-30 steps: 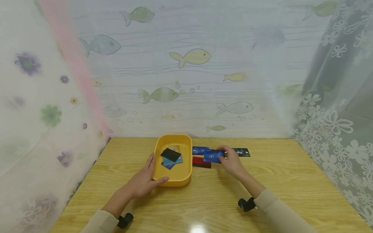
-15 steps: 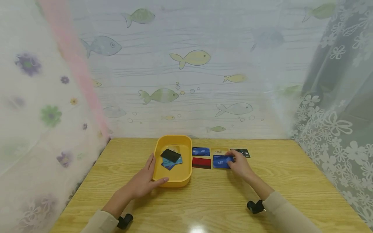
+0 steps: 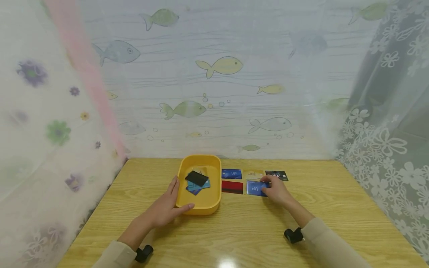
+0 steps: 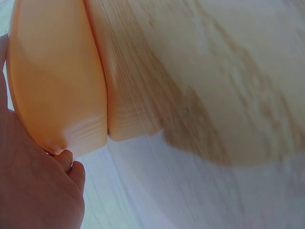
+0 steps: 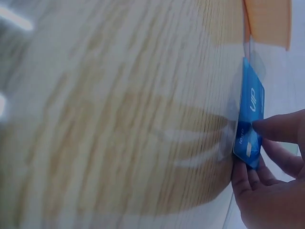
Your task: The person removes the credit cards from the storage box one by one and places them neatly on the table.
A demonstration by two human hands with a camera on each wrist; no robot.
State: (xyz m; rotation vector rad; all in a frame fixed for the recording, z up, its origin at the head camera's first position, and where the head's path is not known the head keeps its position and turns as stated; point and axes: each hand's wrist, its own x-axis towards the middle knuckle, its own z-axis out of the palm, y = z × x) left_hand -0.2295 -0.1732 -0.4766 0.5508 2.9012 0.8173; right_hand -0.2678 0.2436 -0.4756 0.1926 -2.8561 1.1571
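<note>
My right hand (image 3: 276,190) pinches a blue VIP card (image 3: 256,188) by its right end, low over the table. In the right wrist view the thumb (image 5: 279,128) lies on the card's printed face, with fingers behind it. My left hand (image 3: 164,206) rests against the near left corner of a yellow plastic box (image 3: 204,210). Its fingers lie fairly straight along the left side, and the thumb reaches over the near rim. Inside the box lie a black card (image 3: 196,178), a light blue card (image 3: 201,185) and other partly covered cards.
Behind the held card lie another blue VIP card (image 3: 231,174), a gold card (image 3: 253,174) and a black VIP card (image 3: 278,175) in a row. A red card (image 3: 232,187) lies beside the box. The wooden table (image 3: 214,238) meets a fish-print curtain (image 3: 187,134) at the back.
My right hand has brought the blue VIP card right and toward me, from above the back row to beside the red card, uncovering the gold card. My left hand stays at the box.
</note>
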